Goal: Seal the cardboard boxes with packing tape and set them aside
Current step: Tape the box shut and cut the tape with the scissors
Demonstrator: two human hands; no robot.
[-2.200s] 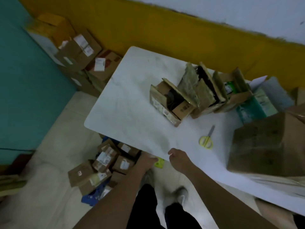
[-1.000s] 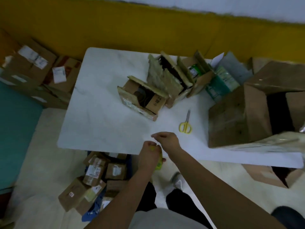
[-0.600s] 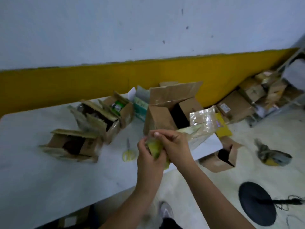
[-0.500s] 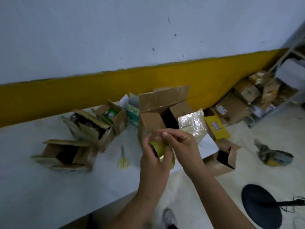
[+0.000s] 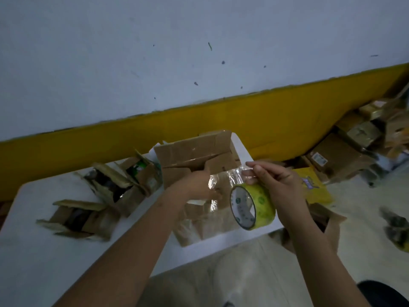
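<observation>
Single head-worn wide-angle view. Looks forward and down over near edge of bench (image 5: 33,251) toward wall (image 5: 155,52), frame tilted. Left hand (image 5: 199,185) and right hand (image 5: 281,187) close under lens; floor (image 5: 354,251) beyond bench's right edge.

Illumination is dim and even, with no light source seen. A bluish cast is noted on the wall (image 5: 199,52) above the hands. Only soft shadow is cast on the surface (image 5: 33,251). Small glare patches are recorded on the tape (image 5: 232,176) between the left hand (image 5: 197,185) and the right hand (image 5: 276,187). The boxes (image 5: 345,156) right of the right hand are smeared by blur. Lines are bowed at the frame edges.
</observation>
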